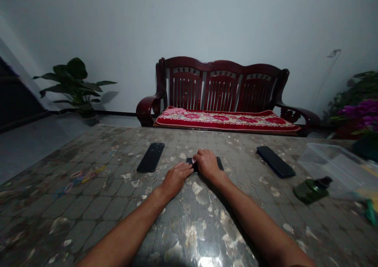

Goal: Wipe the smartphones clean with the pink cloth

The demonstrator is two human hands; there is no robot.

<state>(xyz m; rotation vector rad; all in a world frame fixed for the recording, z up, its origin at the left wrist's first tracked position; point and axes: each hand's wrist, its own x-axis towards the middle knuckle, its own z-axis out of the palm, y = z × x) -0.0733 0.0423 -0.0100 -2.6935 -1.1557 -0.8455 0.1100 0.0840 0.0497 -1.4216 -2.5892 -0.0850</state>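
A dark phone [220,164] lies crosswise on the patterned table, partly covered by both hands. My left hand [177,175] rests at its left end, fingers stretched out and fingertips on its edge. Over the middle of the phone, my right hand [206,162] is closed, its fingers curled round a small pale thing [194,160] too small to make out. Another black phone [151,157] lies to the left. On the right is a dark blue phone or case [275,162].
Coloured rubber bands [85,176] lie at the left. A green bottle [312,190] lies on its side at the right, near a clear plastic box [336,168]. Behind the table [97,204] stand a wooden bench [223,82], a potted plant [78,84] and purple flowers [362,113].
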